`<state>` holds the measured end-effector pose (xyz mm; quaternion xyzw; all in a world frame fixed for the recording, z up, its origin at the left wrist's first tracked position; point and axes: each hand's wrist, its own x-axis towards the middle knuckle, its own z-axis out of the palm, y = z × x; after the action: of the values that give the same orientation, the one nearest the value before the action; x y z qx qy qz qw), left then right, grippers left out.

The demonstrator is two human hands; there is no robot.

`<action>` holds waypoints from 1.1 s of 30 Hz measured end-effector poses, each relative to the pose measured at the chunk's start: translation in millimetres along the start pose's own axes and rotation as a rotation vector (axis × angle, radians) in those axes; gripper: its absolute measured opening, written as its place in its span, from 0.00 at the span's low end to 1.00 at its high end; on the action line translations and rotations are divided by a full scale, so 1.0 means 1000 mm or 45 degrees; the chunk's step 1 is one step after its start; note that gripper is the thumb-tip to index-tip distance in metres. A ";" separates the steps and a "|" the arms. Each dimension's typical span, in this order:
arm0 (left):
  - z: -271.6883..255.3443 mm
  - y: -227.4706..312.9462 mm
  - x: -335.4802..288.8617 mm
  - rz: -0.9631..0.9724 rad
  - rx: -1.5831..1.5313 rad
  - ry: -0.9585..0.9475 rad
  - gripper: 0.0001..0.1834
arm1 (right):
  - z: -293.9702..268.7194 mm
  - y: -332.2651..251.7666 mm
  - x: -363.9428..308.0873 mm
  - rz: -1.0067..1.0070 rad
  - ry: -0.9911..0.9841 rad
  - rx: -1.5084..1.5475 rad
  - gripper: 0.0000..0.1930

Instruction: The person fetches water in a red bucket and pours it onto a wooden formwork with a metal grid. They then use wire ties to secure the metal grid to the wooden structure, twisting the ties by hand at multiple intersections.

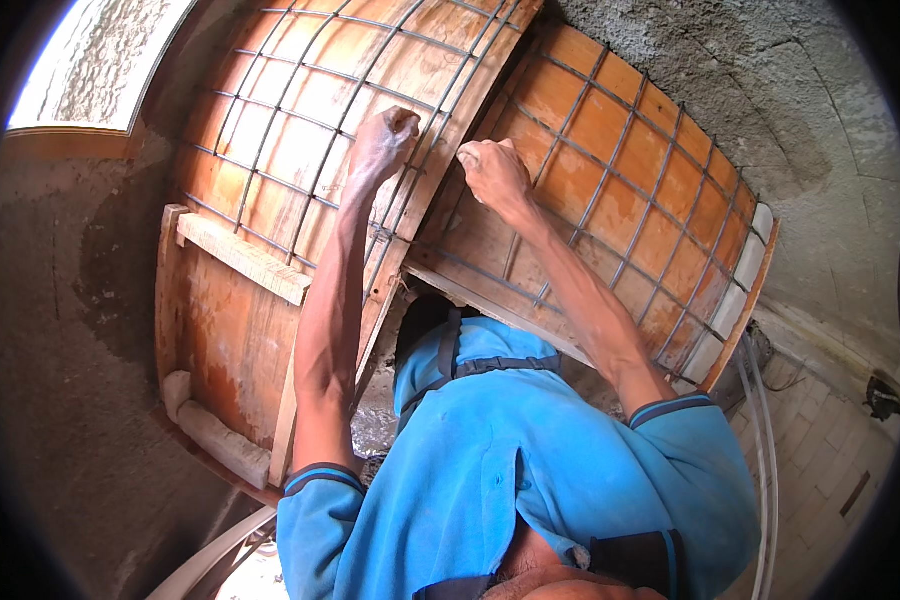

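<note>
My left hand (383, 146) is closed in a fist above the steel bar grid (342, 133) on the left wooden panel, near that panel's right edge. Dusty grey marks show on its skin. Just across the step between the panels, my right hand (495, 174) is also closed, with the fingers curled toward the left one. Whatever either hand pinches, if anything, is hidden or too thin to make out. Beneath the right wrist lies a second bar grid (610, 165), set over the lower orange-brown wooden panel (705, 185).
A pale wooden batten (245, 260) crosses the left panel (220, 345). Rough grey wall (810, 120) rises at the upper right, near a white-edged board (748, 262). A pale hose (765, 440) hangs at the right. A bright window opening (100, 65) is at the upper left.
</note>
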<state>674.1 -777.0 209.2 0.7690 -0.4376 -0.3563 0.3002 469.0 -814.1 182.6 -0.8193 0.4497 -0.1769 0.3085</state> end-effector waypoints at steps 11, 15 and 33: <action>-0.013 0.002 0.023 -0.035 0.444 -0.277 0.20 | -0.002 -0.027 0.004 -0.225 0.025 -0.173 0.05; -0.007 0.002 0.028 -0.060 -0.002 -0.349 0.21 | 0.009 0.003 0.012 -0.070 0.000 0.059 0.09; -0.015 0.002 -0.028 0.400 0.107 -0.074 0.12 | 0.020 -0.009 0.003 0.007 0.032 0.226 0.11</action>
<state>675.5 -750.4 227.1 0.6924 -0.5755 -0.3085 0.3069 487.5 -805.9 174.2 -0.7853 0.4383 -0.2255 0.3746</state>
